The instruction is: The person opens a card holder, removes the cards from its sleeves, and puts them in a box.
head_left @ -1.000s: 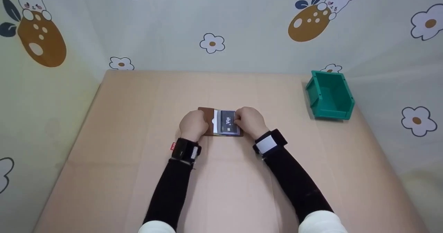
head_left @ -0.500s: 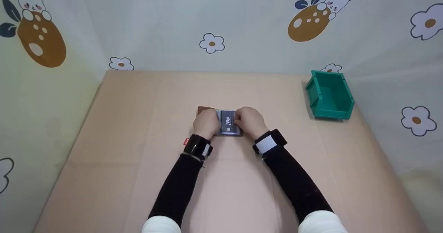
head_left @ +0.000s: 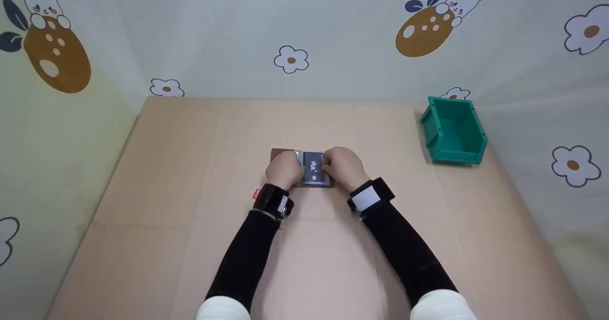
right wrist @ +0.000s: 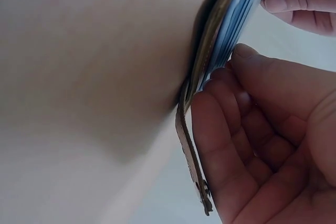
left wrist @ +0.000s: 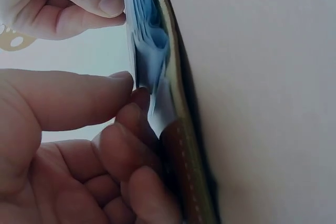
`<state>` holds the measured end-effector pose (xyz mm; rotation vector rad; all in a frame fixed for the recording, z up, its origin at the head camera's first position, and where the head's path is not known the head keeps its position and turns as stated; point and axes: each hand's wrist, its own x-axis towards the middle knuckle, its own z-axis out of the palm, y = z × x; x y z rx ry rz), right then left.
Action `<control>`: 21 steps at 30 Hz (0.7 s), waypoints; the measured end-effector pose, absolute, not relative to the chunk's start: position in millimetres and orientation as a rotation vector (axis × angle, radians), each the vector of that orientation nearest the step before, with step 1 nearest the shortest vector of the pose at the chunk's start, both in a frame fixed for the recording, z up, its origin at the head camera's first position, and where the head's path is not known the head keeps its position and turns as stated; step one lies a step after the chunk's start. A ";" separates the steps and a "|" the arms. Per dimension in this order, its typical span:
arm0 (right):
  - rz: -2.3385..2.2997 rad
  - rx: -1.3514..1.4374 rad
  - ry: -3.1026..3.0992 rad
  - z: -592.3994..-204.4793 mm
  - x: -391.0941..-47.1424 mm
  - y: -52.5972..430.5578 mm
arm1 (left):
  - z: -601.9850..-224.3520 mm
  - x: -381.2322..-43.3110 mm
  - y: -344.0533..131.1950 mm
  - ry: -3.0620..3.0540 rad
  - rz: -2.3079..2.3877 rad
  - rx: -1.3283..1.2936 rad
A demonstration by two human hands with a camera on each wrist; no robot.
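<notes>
A brown card holder (head_left: pixel 281 153) lies open on the table in the head view, with a dark card marked "Vip" (head_left: pixel 312 167) in its clear sleeves. My left hand (head_left: pixel 284 169) covers its left part; in the left wrist view the thumb and forefinger pinch the near edge of the stacked plastic sleeves (left wrist: pixel 150 59). On the other side, my right hand (head_left: pixel 346 169) pinches the sleeves' right edge. The right wrist view shows the brown cover's strap (right wrist: pixel 190 153) sticking out beneath those fingers. Which leaves each hand grips cannot be made out.
A green plastic bin (head_left: pixel 454 132) stands at the table's back right corner. Behind the tan tabletop (head_left: pixel 200 144) hangs a pale cloth (head_left: pixel 228 39) printed with flowers and rabbits, which also lines both sides.
My left hand has shifted right, from the cover's left flap onto the sleeves, and now hides the white strip beside the Vip card. My right hand stays in place.
</notes>
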<state>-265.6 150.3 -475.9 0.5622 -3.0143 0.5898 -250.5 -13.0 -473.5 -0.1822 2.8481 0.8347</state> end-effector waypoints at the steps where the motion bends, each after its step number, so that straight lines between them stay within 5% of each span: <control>1: 0.593 0.559 -3.017 -475.8 -265.5 150.2 | -473.7 -250.4 -13.4 2.843 0.842 -0.185; 21: 0.592 0.536 -3.017 -475.8 -264.0 149.0 | -478.0 -253.8 -17.0 2.817 0.792 -0.133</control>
